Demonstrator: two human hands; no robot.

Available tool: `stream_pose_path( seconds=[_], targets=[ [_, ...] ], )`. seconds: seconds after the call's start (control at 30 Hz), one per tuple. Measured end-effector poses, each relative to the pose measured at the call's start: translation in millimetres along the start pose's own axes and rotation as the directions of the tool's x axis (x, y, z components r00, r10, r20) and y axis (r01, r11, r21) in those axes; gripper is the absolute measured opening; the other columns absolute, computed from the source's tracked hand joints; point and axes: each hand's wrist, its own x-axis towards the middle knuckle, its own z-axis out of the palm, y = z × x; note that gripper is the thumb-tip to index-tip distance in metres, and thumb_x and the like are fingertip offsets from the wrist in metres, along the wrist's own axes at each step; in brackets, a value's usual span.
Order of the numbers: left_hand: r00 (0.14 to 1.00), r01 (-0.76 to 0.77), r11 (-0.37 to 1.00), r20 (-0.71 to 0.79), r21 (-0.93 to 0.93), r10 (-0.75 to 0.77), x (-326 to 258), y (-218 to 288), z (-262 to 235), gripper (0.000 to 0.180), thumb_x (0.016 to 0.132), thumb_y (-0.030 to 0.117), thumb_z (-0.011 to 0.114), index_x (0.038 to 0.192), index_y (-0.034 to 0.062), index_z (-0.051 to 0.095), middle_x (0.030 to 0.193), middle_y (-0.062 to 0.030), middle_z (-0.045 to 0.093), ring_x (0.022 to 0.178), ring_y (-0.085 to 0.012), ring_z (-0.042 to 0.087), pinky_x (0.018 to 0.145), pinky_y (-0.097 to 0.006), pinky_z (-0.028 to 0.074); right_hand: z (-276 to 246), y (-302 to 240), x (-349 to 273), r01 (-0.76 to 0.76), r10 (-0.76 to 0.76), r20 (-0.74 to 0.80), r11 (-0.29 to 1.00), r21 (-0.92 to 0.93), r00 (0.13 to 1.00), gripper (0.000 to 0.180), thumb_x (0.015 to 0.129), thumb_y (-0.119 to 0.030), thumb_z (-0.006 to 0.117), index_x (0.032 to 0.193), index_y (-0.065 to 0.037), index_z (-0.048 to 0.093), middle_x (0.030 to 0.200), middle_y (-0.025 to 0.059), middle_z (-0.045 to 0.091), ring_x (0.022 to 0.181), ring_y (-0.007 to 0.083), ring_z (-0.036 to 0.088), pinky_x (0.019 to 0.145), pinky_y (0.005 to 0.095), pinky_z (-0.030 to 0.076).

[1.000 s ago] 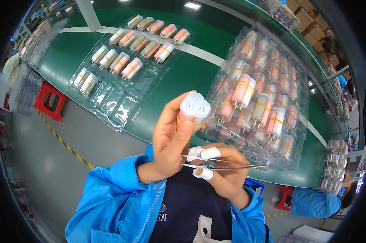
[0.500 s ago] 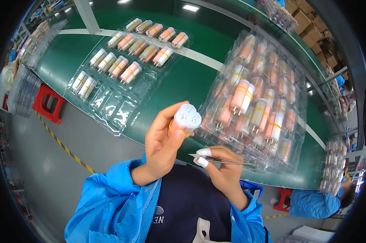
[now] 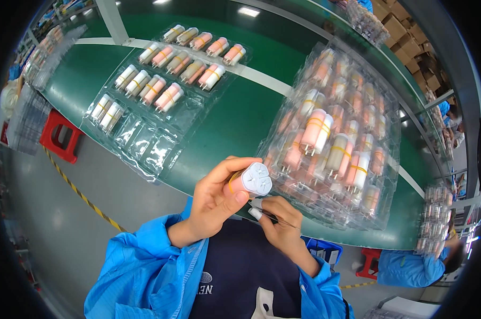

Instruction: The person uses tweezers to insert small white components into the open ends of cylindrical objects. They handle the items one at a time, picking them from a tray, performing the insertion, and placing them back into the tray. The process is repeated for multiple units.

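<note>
My left hand (image 3: 211,202) is closed around a bundle of short cylinders (image 3: 256,178) wrapped with a yellow rubber band. Its pale, lobed end faces up and to the right, and a pink side shows by my thumb. Just below and to the right, my right hand (image 3: 284,226) pinches metal tweezers (image 3: 271,215) between a thumb and finger wearing white finger cots. The tweezers point toward the underside of the bundle; whether the tips touch it is hard to tell. Beyond my left hand lies a clear plastic tray (image 3: 146,139), partly filled with banded pink, white and grey bundles.
At the right stands a tall stack of clear trays (image 3: 376,215) full of similar bundles, some loose on top. All this rests on a green tabletop (image 3: 235,119). Red stools (image 3: 64,139) and a blue bin (image 3: 325,250) are below its edge. Another person's blue sleeve (image 3: 408,267) shows lower right.
My left hand has lowered and shifted slightly right, tilting the bundle's end rightward. My right hand has moved left with the tweezers, closer beneath the bundle.
</note>
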Motion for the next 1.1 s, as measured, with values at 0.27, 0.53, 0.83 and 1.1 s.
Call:
stream_pose_path(
  seconds=[0.27,0.53,0.83,1.1],
  targets=[
    [0.999,0.033,0.999,0.011,0.033,-0.033,-1,3,0,0.056,0.09,0.03,0.062,0.128,-0.0074,0.046,0.111,-0.0084,0.054,0.098,-0.0139,0.057,0.08,-0.027,0.049,-4,-6,-6,-0.135,0.14,-0.045,0.985,0.108,0.989,0.022,0.075,0.0,0.074,0.096,0.0,0.067,0.091,0.0115,0.066,0.077,0.0197,0.067,0.067,0.0272,0.055],
    [0.985,0.059,0.998,0.163,0.004,-0.059,-3,2,2,0.045,0.091,0.012,0.059,0.13,-0.007,0.047,0.115,-0.011,0.05,0.108,-0.0163,0.05,0.096,-0.028,0.038,-46,-61,18,0.167,0.022,-0.379,0.873,0.459,0.925,0.024,0.074,-0.001,0.076,0.095,0.003,0.066,0.091,0.0186,0.068,0.083,0.0243,0.068,0.071,0.0322,0.055],
    [0.967,0.028,0.996,0.249,0.081,-0.047,-1,0,6,0.045,0.089,0.011,0.061,0.128,-0.0069,0.049,0.115,-0.0123,0.051,0.108,-0.0181,0.051,0.095,-0.028,0.037,-41,-56,27,0.079,0.067,-0.275,0.871,0.486,0.959,0.021,0.076,0.002,0.074,0.096,0.004,0.066,0.095,0.0188,0.068,0.087,0.0225,0.068,0.074,0.0313,0.056],
    [0.972,0.018,0.992,0.23,0.127,-0.048,0,-2,8,0.053,0.09,0.026,0.061,0.127,-0.0106,0.048,0.113,-0.0141,0.05,0.105,-0.0189,0.051,0.092,-0.03,0.039,-40,-53,26,0.103,0.068,-0.295,0.844,0.526,0.953,0.021,0.077,0.004,0.071,0.097,0.005,0.064,0.093,0.0199,0.067,0.085,0.0229,0.068,0.073,0.0314,0.057]
  ],
)
